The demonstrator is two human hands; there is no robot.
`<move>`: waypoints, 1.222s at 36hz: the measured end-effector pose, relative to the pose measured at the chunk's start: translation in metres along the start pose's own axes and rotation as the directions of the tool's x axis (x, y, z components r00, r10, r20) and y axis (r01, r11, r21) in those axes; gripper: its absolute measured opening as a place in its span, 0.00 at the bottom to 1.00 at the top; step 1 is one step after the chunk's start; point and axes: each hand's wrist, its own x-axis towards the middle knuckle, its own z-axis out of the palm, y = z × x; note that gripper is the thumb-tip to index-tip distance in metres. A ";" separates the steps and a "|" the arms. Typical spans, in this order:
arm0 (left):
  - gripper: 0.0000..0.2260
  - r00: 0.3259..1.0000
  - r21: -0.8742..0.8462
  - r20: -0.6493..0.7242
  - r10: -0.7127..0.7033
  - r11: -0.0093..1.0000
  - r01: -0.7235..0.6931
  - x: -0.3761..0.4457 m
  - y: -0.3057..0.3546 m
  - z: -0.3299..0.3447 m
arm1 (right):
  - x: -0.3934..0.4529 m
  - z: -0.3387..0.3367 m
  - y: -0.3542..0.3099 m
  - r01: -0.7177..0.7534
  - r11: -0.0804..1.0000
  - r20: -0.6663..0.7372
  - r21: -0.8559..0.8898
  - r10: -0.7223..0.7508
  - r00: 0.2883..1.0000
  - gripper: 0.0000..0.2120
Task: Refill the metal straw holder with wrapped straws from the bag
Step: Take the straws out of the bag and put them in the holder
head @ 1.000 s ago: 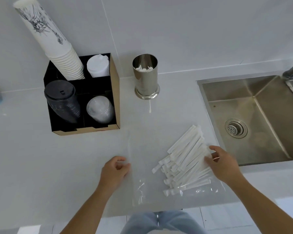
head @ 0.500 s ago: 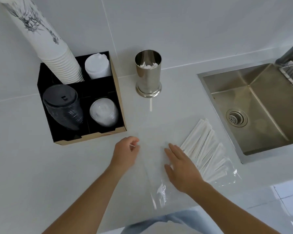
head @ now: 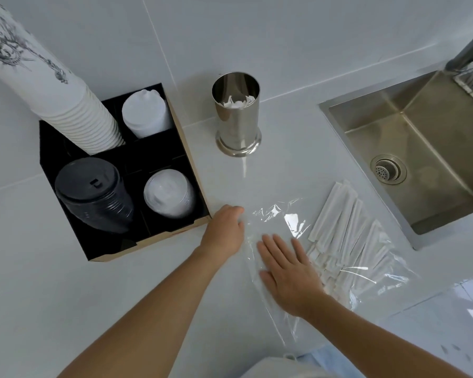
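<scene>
Head view, nearest stuff: both forearms come in from the bottom edge, and a bit of pale clothing sits cut off at the very bottom.
Right hand point(head: 290, 274): flat on the clear bag point(head: 281, 225), palm down, fingers spread out, grip holding nothing. Looks like it's just pinning the plastic to the surface point(head: 38, 282).
Left hand point(head: 224, 231): curled at the bag's left edge, fingers pressed together on the film. I'd guess it's pinching the plastic, but the fingertips are tucked under so I can't say for sure.
Wrapped straws point(head: 347, 233): a loose bundle inside the bag, just right of the right hand, lying diagonally with their far ends pointing toward the sink point(head: 410, 148).
Step in hand: my read is opening the bag or finding its mouth. None of the bagged straws have come out yet.
Next move: probably needs the opening spread apart, then a hand going in for a handful of straws to carry up to the holder.
Cup organizer point(head: 191, 170): black box left of the hands, with paper cups point(head: 74, 107) and lids in its compartments.
Metal straw holder point(head: 236, 115): stands upright well beyond the hands, near the wall, with only a few white wrapper tips poking up low inside. Mostly empty, I'd say.
Loose white sliver point(head: 244, 167): lies on the surface just in front of the holder. Maybe a straw or wrapper scrap, too small to tell.
Hard to make out: where the bag's mouth actually is, since the film is nearly invisible apart from glare. A dark fixture at the top right is cut off by the frame.
</scene>
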 end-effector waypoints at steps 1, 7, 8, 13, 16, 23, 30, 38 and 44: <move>0.11 1.000 0.006 -0.005 -0.009 1.000 0.009 0.002 0.000 0.000 | -0.001 0.000 -0.001 0.006 1.000 -0.005 -0.002 -0.006 1.000 0.27; 0.11 1.000 -0.022 0.002 -0.014 1.000 0.014 0.014 0.002 0.000 | 0.010 -0.010 0.000 -0.012 1.000 -0.060 0.018 0.013 0.998 0.26; 0.11 1.000 -0.030 0.004 -0.016 0.999 0.016 0.016 0.001 0.001 | 0.015 -0.012 0.001 -0.023 0.999 -0.076 0.023 0.025 0.997 0.26; 0.09 0.998 -0.041 0.028 -0.061 0.997 0.062 0.016 -0.005 0.003 | 0.042 -0.025 0.009 -0.039 0.999 -0.069 -0.017 0.038 0.997 0.28; 0.06 0.996 -0.039 0.031 -0.080 0.996 0.081 0.014 -0.008 0.003 | 0.049 -0.021 0.013 -0.008 0.997 -0.007 -0.076 0.008 1.000 0.30; 0.10 0.998 -0.079 -0.001 -0.064 0.995 0.063 0.010 -0.008 -0.001 | 0.049 -0.013 0.013 -0.033 0.996 0.011 -0.084 0.034 0.999 0.31; 0.06 0.998 -0.112 -0.047 0.033 0.993 -0.038 -0.004 -0.015 -0.004 | 0.049 -0.016 0.013 -0.040 0.996 0.034 -0.078 0.043 0.999 0.31; 0.03 0.999 -0.250 -0.026 0.025 0.968 -0.030 -0.019 -0.026 -0.009 | 0.050 -0.024 0.013 -0.022 0.999 0.058 -0.037 0.024 0.998 0.32; 0.11 0.997 -0.283 0.078 0.027 0.959 -0.004 -0.021 -0.026 -0.016 | 0.025 -0.025 0.012 -0.014 0.996 0.013 -0.084 0.015 1.000 0.35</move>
